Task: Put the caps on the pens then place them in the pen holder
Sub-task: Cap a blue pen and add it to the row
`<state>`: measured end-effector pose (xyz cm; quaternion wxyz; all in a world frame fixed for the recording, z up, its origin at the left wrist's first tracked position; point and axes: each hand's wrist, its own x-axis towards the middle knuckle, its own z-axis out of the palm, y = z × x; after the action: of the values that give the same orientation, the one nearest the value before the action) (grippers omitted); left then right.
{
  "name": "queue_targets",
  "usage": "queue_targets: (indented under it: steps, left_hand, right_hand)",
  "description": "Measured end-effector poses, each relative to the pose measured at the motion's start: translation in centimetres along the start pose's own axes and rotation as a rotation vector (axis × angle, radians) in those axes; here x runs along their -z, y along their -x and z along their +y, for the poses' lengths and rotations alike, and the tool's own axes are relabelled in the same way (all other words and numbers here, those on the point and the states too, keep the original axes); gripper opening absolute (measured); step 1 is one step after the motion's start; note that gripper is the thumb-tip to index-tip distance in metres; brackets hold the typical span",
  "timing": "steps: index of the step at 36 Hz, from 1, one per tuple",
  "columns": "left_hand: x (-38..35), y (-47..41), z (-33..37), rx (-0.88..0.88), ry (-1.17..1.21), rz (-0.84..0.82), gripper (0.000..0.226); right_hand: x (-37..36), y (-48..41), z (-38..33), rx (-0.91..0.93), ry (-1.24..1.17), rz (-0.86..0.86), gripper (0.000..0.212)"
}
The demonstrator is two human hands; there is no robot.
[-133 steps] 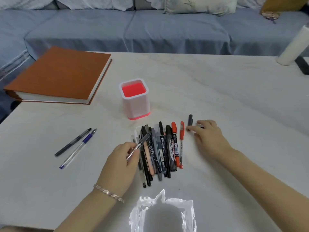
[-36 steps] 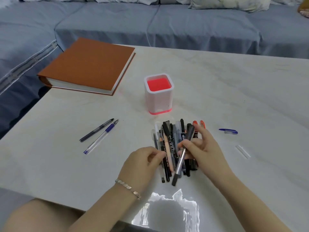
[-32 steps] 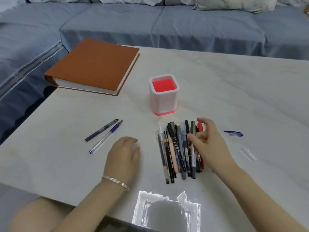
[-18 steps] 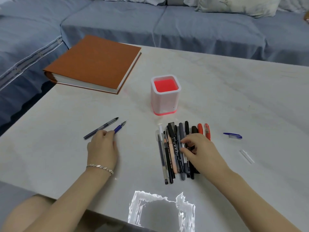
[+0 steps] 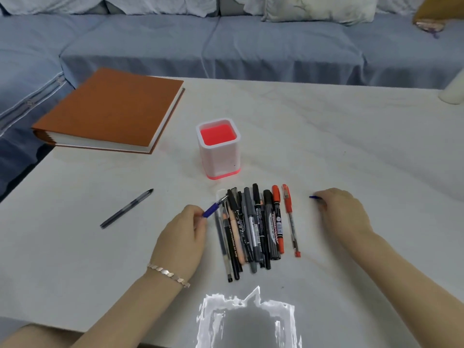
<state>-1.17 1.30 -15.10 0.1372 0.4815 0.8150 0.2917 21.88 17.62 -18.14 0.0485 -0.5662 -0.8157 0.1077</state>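
My left hand [image 5: 182,237] holds an uncapped blue pen [image 5: 213,208], its tip pointing up-right toward the pile. A pile of black, grey, peach and red pens [image 5: 253,227] lies side by side on the table in front of me. My right hand [image 5: 342,212] rests to the right of the pile, fingers closed over a blue cap [image 5: 313,197] whose end sticks out to the left. The white pen holder [image 5: 219,149] with a red inside stands empty just beyond the pile. A dark uncapped pen [image 5: 126,208] lies alone at the left.
An orange-covered book [image 5: 110,110] lies at the table's back left corner. A white cylinder [image 5: 454,92] stands at the far right edge. A blue sofa runs behind the table [image 5: 351,136]. A bright glare patch sits at the near edge.
My left hand picked the blue pen up from the left and carried it toward the pile. My right hand left the pile and moved right onto the blue cap.
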Motion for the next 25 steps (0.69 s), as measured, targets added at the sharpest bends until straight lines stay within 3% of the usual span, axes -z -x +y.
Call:
queue_targets:
  steps: [4, 8, 12, 19, 25]
  left_hand:
    - [0.0, 0.6, 2.0, -0.064, 0.096, -0.034, 0.008]
    - [-0.1, 1.2, 3.3, -0.076, 0.19, -0.081, 0.026]
    - [-0.3, 1.8, 4.3, -0.046, 0.297, -0.12, 0.018]
    - [-0.4, 2.7, 6.1, -0.079, 0.389, -0.169, 0.023]
    - [-0.1, 3.4, 6.2, -0.103, 0.38, -0.19, 0.026]
  right_hand:
    - [-0.4, 0.5, -0.7, 0.057, -0.037, 0.039, 0.027]
    - [0.5, 2.9, -2.5, 0.031, -0.453, 0.043, 0.027]
    - [1.6, 5.1, -4.0, -0.045, -0.825, 0.055, 0.012]
    - [3.8, 7.8, -5.7, -0.275, -1.511, -0.072, 0.013]
    - [4.5, 8.3, -6.0, -0.297, -1.702, -0.07, 0.014]
